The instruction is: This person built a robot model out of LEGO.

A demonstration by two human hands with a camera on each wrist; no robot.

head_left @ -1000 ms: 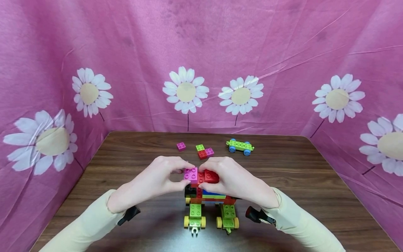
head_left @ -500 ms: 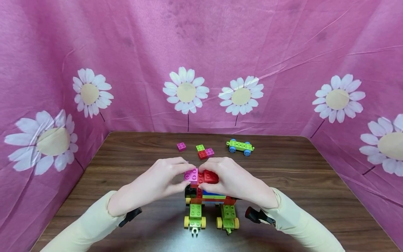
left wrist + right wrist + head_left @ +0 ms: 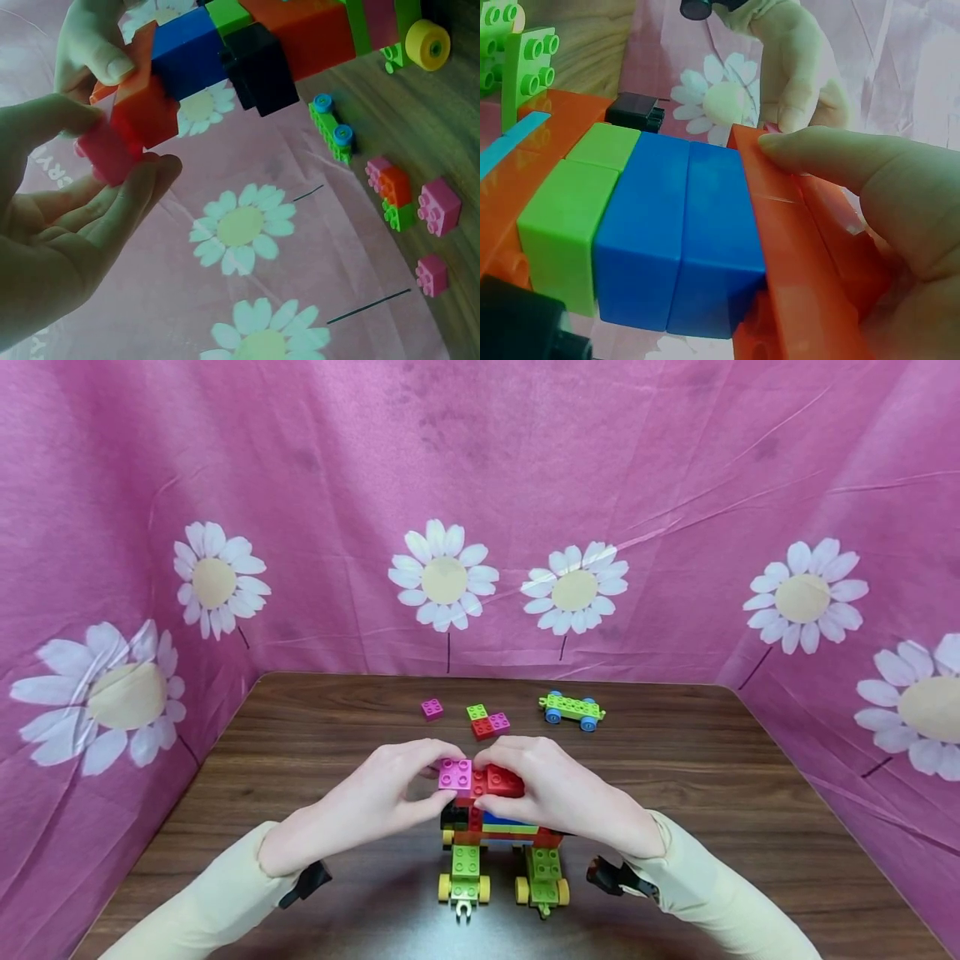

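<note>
A tall build of toy bricks stands on two green wheeled bases, the left base [image 3: 465, 864] and the right base [image 3: 543, 868]. At its top left, my left hand [image 3: 382, 789] pinches a pink brick [image 3: 455, 777] between thumb and fingers, against the red top layer. My right hand [image 3: 558, 785] grips the red brick [image 3: 504, 781] beside it. In the right wrist view, blue bricks [image 3: 645, 225] and a lime brick [image 3: 566, 225] lie below that red layer. The left wrist view shows a black brick [image 3: 261, 67] jutting from the side.
Behind the build lie a loose pink brick [image 3: 432, 708] and a small cluster with a lime brick [image 3: 477, 712], a red brick [image 3: 482, 727] and a pink brick [image 3: 498, 722]. A lime car base [image 3: 572, 707] with blue wheels stands right of them on the wooden table [image 3: 315, 727].
My left fingers have shifted slightly on the pink brick, so more of its studs show. The right hand and the build have hardly moved.
</note>
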